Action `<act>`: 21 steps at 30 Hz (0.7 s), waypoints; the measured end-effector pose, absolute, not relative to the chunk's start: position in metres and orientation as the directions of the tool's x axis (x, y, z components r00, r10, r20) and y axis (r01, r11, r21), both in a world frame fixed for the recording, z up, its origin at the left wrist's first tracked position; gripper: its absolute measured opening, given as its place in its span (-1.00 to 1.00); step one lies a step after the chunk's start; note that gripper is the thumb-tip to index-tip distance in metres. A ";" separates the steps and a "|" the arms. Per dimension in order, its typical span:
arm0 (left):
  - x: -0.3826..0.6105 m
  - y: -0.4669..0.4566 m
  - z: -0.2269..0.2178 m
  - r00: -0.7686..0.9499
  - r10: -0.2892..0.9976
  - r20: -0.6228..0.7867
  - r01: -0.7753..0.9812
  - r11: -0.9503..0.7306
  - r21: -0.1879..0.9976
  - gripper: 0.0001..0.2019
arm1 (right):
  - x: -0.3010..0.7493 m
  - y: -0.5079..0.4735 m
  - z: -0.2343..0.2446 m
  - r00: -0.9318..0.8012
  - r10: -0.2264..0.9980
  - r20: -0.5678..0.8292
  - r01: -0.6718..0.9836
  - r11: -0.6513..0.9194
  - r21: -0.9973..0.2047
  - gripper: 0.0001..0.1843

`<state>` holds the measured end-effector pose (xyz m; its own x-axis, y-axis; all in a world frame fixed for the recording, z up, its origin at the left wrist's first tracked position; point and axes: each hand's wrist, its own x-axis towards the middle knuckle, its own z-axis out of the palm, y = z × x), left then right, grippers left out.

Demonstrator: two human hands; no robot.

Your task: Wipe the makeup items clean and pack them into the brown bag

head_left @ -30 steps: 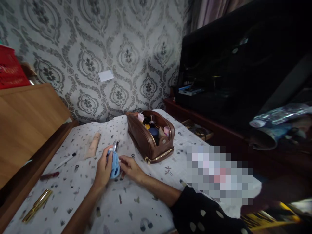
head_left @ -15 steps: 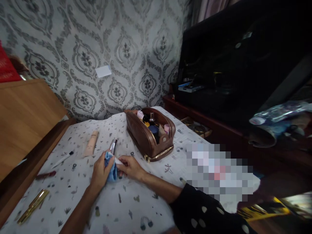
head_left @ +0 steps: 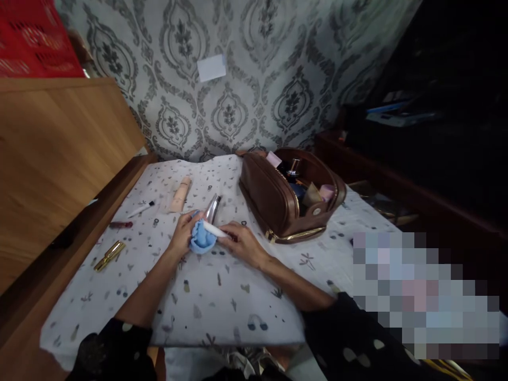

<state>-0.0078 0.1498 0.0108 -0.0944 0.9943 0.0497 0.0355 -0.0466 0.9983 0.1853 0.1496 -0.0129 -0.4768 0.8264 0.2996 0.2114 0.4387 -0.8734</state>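
My left hand (head_left: pixel 183 235) is closed around a crumpled light blue cloth (head_left: pixel 203 241) above the middle of the table. A slim white tube-like item (head_left: pixel 214 229) lies against the cloth, its right end pinched in the fingers of my right hand (head_left: pixel 244 246). Just beyond my hands is a shiny silver tube (head_left: pixel 212 209) with a dark end. A peach squeeze tube (head_left: pixel 181 194) rests farther back on the left. To the right stands an unzipped brown cosmetic bag (head_left: pixel 270 196) with several items inside.
On the left of the patterned tablecloth (head_left: pixel 234 301) lie a white stick with a black tip (head_left: pixel 141 209), a dark red tube (head_left: pixel 121 224) and a gold tube (head_left: pixel 110 255). A wooden panel (head_left: pixel 67 159) borders the left side. The wallpapered wall (head_left: pixel 228 114) rises behind.
The view has turned left, so things appear farther right. The white item now lies across the blue cloth, more of it showing. Both hands keep their hold.
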 end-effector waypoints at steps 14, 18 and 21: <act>0.007 0.140 0.015 -0.022 1.000 -0.009 -0.173 0.005 0.985 -0.44 | 0.178 0.146 -0.011 -0.635 0.769 0.068 -0.135 -0.024 -0.991 -0.45; 0.011 0.133 0.013 0.072 0.997 0.029 -0.093 -0.022 0.995 -0.40 | 0.178 0.147 -0.009 -0.616 0.787 0.041 -0.238 -0.136 -0.962 -0.43; 0.012 0.130 0.015 0.088 0.996 0.032 -0.030 -0.030 0.999 -0.46 | 0.178 0.148 -0.011 -0.602 0.798 0.016 -0.261 -0.179 -0.949 -0.38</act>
